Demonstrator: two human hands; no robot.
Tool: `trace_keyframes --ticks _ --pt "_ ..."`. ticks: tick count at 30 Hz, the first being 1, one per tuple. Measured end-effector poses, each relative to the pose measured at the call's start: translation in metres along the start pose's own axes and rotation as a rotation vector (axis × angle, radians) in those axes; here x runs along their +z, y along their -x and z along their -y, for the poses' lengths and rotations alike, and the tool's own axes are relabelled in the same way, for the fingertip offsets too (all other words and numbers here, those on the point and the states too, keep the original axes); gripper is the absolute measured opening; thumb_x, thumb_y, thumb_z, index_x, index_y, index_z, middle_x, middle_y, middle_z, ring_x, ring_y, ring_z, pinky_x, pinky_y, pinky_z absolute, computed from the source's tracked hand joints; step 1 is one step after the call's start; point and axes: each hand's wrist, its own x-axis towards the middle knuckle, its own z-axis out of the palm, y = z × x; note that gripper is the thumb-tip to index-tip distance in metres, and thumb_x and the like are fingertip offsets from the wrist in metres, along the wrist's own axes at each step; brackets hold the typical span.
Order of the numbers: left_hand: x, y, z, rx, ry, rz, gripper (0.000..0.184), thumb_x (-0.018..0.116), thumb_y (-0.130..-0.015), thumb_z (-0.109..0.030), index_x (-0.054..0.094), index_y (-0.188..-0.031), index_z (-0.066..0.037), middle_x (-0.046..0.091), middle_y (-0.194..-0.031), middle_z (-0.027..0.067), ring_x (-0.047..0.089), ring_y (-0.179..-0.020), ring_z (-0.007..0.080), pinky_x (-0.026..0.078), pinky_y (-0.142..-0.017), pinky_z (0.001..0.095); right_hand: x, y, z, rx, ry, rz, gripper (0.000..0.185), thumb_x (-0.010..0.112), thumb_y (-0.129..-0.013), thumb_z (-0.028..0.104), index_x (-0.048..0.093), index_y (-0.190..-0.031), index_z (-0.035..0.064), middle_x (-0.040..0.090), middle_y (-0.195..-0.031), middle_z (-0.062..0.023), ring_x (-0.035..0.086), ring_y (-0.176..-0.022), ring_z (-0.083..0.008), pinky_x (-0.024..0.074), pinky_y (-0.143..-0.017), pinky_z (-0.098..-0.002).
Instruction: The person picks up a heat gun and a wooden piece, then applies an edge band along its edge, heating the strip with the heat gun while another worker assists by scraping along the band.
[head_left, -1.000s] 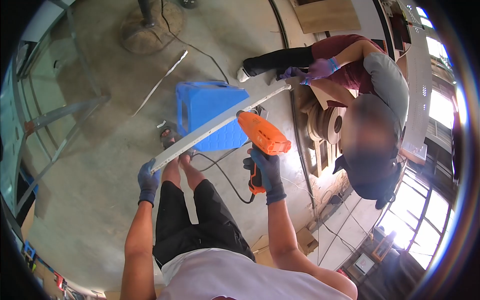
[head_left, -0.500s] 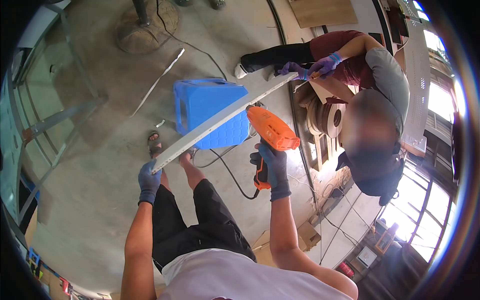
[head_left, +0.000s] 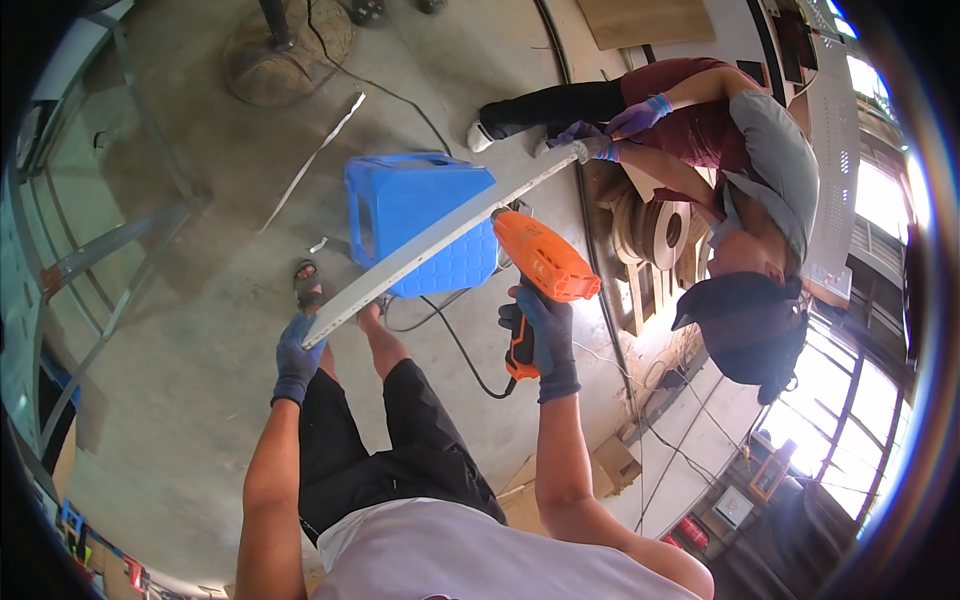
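Note:
A long, pale grey metal bar (head_left: pixel 400 262) with small holes along one edge slants across the view, above a blue plastic stool. My gloved left hand (head_left: pixel 298 352) is closed around its near end. In my gloved right hand (head_left: pixel 546 335) is an orange corded power drill (head_left: pixel 543 258), gripped by its handle. The front of the drill meets or nearly meets the bar's edge around mid-length; exact contact is hard to tell. At the bar's far end are a co-worker's hands (head_left: pixel 605 138) in purple gloves.
The blue stool (head_left: pixel 420 210) stands on the concrete floor under the bar. A black cable (head_left: pixel 455 345) hangs from the drill. The co-worker (head_left: pixel 745 160) bends in from the right, near round spools (head_left: pixel 660 235). A metal frame (head_left: pixel 120 245) stands left, a round-based post (head_left: pixel 285 60) at the top.
The co-worker's hands have shifted at the bar's far end, one lifting slightly away, and their head has turned. My hands, the bar and the drill stay almost in place.

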Motion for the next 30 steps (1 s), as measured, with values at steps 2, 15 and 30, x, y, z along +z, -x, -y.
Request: trace_keyframes --ticks 2,15,30 --pt "-0.0018 -0.0005 -0.001 -0.018 0.052 0.022 0.042 0.08 -0.075 -0.015 0.068 -0.114 -0.005 0.068 -0.116 0.0188 0.066 -0.104 0.0377 0.054 -0.091 0.0426 -0.0006 -0.0002 -0.0002 -0.016 -0.007 0.002 0.042 0.065 -0.091 0.016 0.056 -0.127 -0.0013 0.064 -0.102 -0.0117 0.068 -0.077 -0.0202 0.0592 -0.07 -0.0346" --pt "-0.0008 0.0016 -0.0025 -0.085 0.09 0.058 0.044 0.078 -0.079 -0.013 0.065 -0.121 -0.002 0.068 -0.12 0.0194 0.067 -0.11 0.0325 0.053 -0.094 0.0375 -0.0024 -0.003 0.0007 0.015 0.003 0.02 0.04 0.066 -0.091 0.016 0.056 -0.126 -0.0001 0.064 -0.102 -0.0106 0.069 -0.076 -0.0201 0.0597 -0.07 -0.0342" --pt "0.0047 -0.0009 -0.0021 -0.099 0.124 0.034 0.045 0.079 -0.077 -0.011 0.067 -0.119 -0.004 0.069 -0.118 0.0181 0.068 -0.109 0.0328 0.054 -0.093 0.0378 0.0033 0.0035 -0.0049 0.065 -0.037 0.038 0.038 0.068 -0.09 0.018 0.057 -0.123 0.0027 0.064 -0.102 -0.0087 0.069 -0.076 -0.0193 0.0602 -0.069 -0.0343"
